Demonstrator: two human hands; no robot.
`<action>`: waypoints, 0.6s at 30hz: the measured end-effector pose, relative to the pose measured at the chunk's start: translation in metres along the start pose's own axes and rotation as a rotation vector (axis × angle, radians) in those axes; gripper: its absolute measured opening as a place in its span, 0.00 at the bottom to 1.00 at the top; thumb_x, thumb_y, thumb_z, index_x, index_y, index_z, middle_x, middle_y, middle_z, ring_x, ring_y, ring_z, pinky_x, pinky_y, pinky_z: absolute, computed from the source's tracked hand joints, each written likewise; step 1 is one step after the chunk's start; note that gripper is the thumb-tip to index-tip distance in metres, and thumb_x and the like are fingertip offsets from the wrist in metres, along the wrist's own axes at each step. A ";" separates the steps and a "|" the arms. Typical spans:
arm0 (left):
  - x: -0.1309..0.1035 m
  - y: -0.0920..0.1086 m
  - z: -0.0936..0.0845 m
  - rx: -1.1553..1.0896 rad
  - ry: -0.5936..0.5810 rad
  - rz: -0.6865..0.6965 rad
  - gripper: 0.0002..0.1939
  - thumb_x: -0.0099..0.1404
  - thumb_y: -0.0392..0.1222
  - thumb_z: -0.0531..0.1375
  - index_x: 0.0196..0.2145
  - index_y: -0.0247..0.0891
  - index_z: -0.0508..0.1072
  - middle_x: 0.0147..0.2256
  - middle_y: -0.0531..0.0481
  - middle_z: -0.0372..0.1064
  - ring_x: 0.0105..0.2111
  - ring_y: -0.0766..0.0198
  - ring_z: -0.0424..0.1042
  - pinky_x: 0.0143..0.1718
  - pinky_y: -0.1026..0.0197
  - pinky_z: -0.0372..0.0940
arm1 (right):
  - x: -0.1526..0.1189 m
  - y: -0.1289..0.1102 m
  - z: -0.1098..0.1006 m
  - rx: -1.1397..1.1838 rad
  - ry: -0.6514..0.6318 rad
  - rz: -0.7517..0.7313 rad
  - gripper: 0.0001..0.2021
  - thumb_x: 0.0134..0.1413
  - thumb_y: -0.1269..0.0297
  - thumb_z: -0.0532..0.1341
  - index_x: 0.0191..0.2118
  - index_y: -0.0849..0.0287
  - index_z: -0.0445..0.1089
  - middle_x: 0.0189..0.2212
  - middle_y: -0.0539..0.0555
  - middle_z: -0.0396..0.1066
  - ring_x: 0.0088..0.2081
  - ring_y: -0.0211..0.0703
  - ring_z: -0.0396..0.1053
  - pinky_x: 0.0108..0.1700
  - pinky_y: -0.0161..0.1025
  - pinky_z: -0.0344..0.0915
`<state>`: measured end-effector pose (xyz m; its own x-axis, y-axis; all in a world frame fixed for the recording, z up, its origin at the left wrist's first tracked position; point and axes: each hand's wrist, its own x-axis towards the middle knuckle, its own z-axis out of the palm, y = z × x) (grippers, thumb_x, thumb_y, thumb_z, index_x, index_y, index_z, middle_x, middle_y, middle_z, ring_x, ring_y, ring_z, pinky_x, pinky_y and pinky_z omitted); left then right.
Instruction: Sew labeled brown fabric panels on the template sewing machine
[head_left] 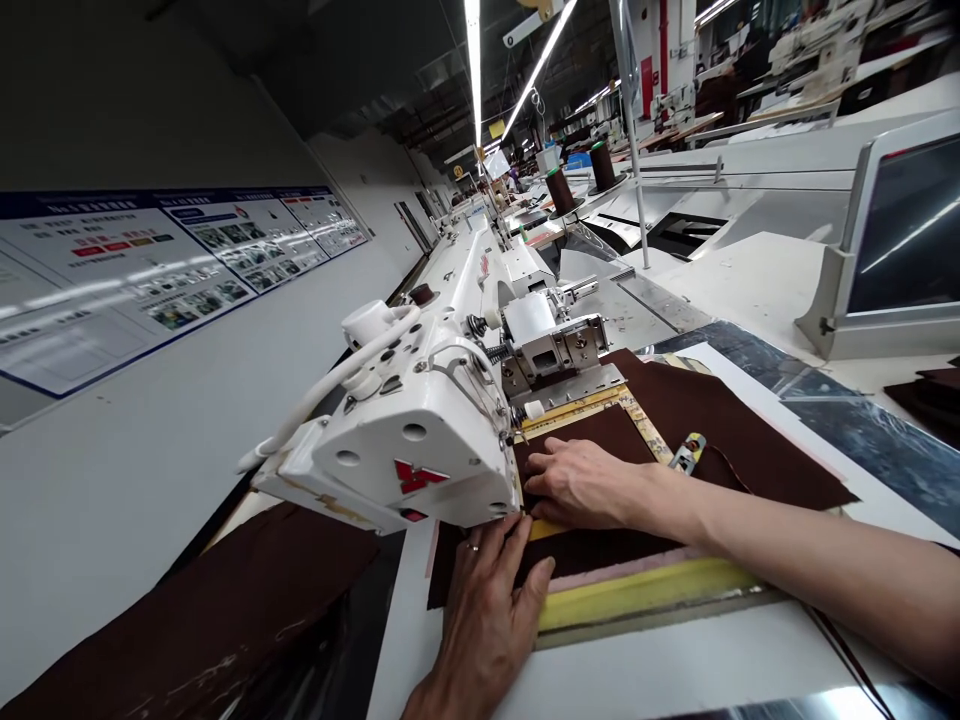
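On brown fabric rest 2 hands.

Dark brown fabric: lying flat, spreading past frame at near and right sides, pointed corner reaching rightward. Yellowish rectangular frame: resting flat on fabric, dark markings running along bar, brown cloth showing inside opening; part hiding from my view.

- The cloth is plain dark brown.
- The frame is yellow with dark markings.
- The strip is yellow, the band along it pale pink.
- The sewing machine is white, its emblem red.
- The thread cones are dark brown with green tips.
- The wall boards are white, bordered in blue.
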<state>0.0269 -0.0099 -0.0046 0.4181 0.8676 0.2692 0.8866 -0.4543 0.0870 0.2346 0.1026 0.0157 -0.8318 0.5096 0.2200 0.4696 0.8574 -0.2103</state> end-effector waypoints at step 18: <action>0.023 -0.070 -0.006 -0.390 -0.022 -0.297 0.19 0.68 0.52 0.60 0.51 0.42 0.79 0.51 0.42 0.76 0.59 0.43 0.69 0.62 0.41 0.62 | 0.000 -0.003 0.002 -0.081 0.007 -0.068 0.08 0.66 0.65 0.58 0.35 0.57 0.72 0.38 0.56 0.68 0.36 0.47 0.63 0.31 0.41 0.58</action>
<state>-0.0265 0.0405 0.0016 0.1659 0.9734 0.1580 0.8299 -0.2243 0.5109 0.2331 0.1002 0.0146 -0.8607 0.4502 0.2378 0.4348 0.8929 -0.1169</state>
